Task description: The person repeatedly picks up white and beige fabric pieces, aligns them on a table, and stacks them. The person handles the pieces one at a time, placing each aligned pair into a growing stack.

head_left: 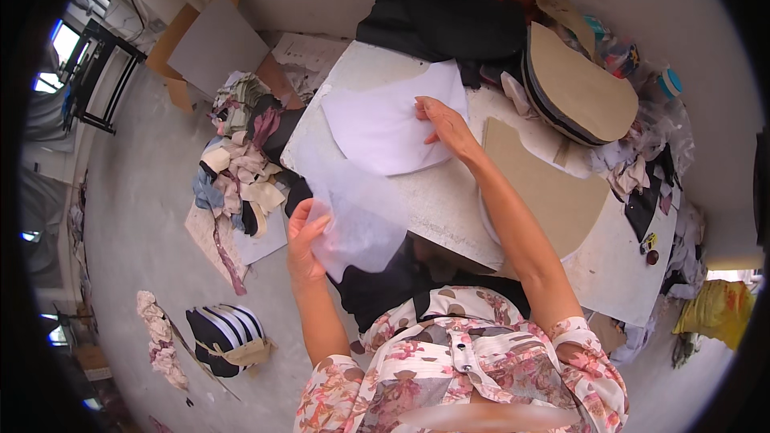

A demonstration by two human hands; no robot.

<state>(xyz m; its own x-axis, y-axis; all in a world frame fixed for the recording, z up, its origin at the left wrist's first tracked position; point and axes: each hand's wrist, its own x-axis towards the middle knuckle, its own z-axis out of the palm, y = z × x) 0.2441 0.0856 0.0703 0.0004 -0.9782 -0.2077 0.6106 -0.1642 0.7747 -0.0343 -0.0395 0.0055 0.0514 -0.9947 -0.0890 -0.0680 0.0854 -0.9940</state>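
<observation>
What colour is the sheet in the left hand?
The sheet in the left hand is translucent white, as the head view shows.

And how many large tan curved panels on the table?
2: upper panel on the dark stack at upper right; lower panel flat below it, partly behind the right forearm. More may be hidden underneath.

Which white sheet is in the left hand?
The thin, hazy one, pinched by the left hand and hanging at the table's near edge. The other white sheet shape lies flat on the table, by the right hand.
</observation>
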